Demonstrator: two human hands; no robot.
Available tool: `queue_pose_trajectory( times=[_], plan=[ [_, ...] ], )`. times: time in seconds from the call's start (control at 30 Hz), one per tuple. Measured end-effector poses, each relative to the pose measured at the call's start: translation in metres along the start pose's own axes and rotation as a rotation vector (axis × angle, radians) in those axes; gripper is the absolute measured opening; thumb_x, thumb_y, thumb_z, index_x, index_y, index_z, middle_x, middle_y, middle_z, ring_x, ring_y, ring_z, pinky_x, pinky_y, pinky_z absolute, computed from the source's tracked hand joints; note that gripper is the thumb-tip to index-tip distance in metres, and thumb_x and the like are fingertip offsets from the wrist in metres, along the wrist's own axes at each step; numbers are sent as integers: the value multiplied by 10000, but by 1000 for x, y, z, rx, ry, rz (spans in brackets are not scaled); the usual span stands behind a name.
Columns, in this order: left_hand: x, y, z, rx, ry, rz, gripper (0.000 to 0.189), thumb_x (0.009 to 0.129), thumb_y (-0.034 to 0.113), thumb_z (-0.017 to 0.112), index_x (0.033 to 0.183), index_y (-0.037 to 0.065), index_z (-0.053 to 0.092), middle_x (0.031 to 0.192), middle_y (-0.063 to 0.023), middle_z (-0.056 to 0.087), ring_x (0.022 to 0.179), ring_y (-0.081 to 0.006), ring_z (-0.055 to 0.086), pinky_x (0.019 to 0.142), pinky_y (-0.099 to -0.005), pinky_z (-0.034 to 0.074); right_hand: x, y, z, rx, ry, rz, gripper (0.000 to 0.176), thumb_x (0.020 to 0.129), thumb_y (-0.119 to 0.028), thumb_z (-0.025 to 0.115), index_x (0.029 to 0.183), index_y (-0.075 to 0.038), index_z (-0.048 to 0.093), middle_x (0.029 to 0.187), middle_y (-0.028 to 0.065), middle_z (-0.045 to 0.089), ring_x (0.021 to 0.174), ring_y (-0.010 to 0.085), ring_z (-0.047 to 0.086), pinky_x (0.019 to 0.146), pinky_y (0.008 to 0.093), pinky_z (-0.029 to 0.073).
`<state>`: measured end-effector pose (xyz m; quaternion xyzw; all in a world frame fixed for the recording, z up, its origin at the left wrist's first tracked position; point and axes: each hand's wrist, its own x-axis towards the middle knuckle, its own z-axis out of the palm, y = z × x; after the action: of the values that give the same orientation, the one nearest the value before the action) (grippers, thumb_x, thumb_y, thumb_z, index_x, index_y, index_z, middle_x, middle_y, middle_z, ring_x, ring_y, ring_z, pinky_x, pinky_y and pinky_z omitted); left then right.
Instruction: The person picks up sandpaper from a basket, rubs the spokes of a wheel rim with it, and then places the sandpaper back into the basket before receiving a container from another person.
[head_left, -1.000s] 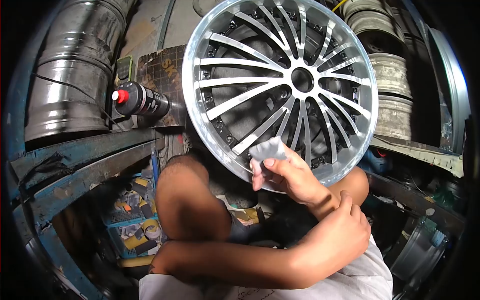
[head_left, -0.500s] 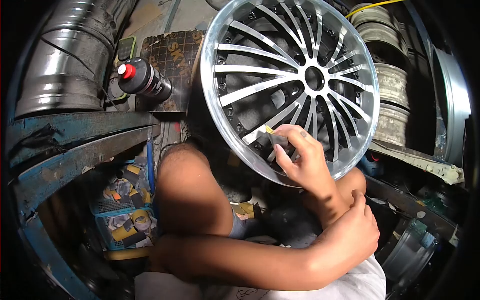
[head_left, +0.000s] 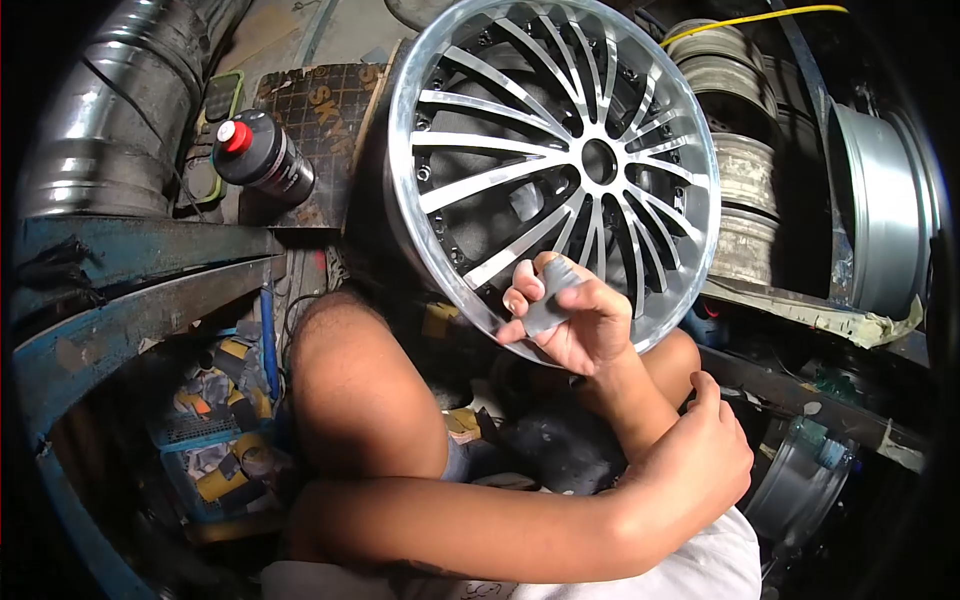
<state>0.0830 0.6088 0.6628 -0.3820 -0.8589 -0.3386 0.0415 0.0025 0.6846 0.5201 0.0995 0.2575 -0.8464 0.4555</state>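
My right hand (head_left: pixel 575 315) is raised over the lower rim of a multi-spoke alloy wheel (head_left: pixel 598 122), palm turned up. Its bent fingers and thumb grip a folded grey piece of sandpaper (head_left: pixel 548 305), apart from the spokes. My left hand (head_left: pixel 705 440) lies across my right forearm, its fingers curled over the arm and partly hidden. The wheel leans tilted in front of my knees, its face toward me, with bright spokes and dark gaps between them.
A dark bottle with a red cap (head_left: pixel 262 158) stands on a printed board (head_left: pixel 330 115) at left. Blue baskets (head_left: pixel 195 500) hold sandpaper scraps below. Stacked wheel rims (head_left: pixel 735 165) stand at right near a yellow cable (head_left: pixel 770 20). A blue metal frame (head_left: pixel 140 300) runs along the left.
My right hand has come off the lower-left spoke and turned palm up, still holding the sandpaper. My left hand stays on my right forearm. The whole view has shifted slightly.
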Motion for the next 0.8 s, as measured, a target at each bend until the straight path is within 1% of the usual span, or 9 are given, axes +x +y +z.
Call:
queue_pose_trajectory(
  times=[0.03, 0.07, 0.17, 0.3, 0.4, 0.47, 0.63, 0.73, 0.8],
  plan=[
    [1, 3, -2, 0, -31, -10, 225, 910, 224, 653, 1002, 76, 795, 932, -68, 751, 946, -244, 692, 1030, -513, 446, -1, 3, 6, -2, 60, -10, 177, 893, -130, 606, 998, -6, 537, 1026, 146, 502, 981, 300, 573, 804, 495, 619],
    [1, 4, -3, 0, -62, -19, 211, 917, 215, 661, 1010, 96, 809, 964, -70, 757, 986, -257, 695, 1051, -546, 434, 0, 2, 6, 35, 65, 10, 179, 901, -138, 601, 1003, -5, 540, 1044, 150, 499, 963, 289, 567, 764, 464, 603],
    [-2, 0, -1, 3, 25, -12, 249, 891, 240, 640, 977, 46, 769, 860, -66, 733, 866, -227, 686, 1017, -474, 472, 0, 1, -3, 76, 40, 24, 195, 950, -157, 572, 1061, 3, 564, 1139, 167, 490, 889, 240, 529, 627, 345, 512],
    [-2, -2, -4, 4, 22, -4, 240, 891, 240, 640, 959, 51, 771, 854, -71, 731, 872, -233, 689, 1016, -473, 476, 1, -4, -2, -134, 19, -37, 202, 981, -150, 620, 1105, 4, 581, 1198, 165, 546, 943, 200, 563, 686, 324, 521],
    [0, 0, -4, -4, 16, -4, 243, 892, 240, 639, 954, 47, 773, 855, -75, 734, 881, -243, 693, 1019, -480, 477, -6, -10, -4, -621, 211, -157, 180, 949, -82, 694, 1092, 6, 627, 1153, 120, 593, 919, 162, 582, 727, 309, 522],
    [1, 1, -4, -10, 3, 5, 249, 894, 240, 636, 957, 42, 774, 861, -80, 738, 890, -251, 696, 1023, -487, 477, -9, -19, -5, -1678, 292, -519, 198, 860, -12, 774, 1038, -28, 688, 1025, 86, 637, 853, 154, 618, 750, 318, 522],
    [5, 10, -3, -5, -37, -8, 230, 911, 201, 652, 1027, 63, 795, 939, -88, 750, 946, -270, 689, 1048, -554, 438, -6, -13, 5, -2238, 73, -632, 447, 711, 15, 817, 1137, -82, 721, 1053, 126, 622, 948, 323, 634, 785, 414, 548],
    [5, 12, -4, -4, -59, 2, 235, 920, 187, 662, 1073, 79, 804, 971, -88, 753, 973, -275, 683, 1061, -587, 419, 3, -14, 6, -2385, -26, -691, 472, 724, -21, 821, 1178, -86, 711, 1068, 144, 616, 962, 334, 627, 779, 426, 544],
    [3, 10, -7, -8, -80, 22, 240, 922, 191, 661, 1081, 80, 802, 976, -90, 754, 985, -277, 685, 1065, -590, 418, 6, -15, 7, -2525, -32, -611, 417, 806, -14, 779, 1209, -114, 745, 905, 107, 638, 777, 275, 649, 660, 397, 543]
  ],
)
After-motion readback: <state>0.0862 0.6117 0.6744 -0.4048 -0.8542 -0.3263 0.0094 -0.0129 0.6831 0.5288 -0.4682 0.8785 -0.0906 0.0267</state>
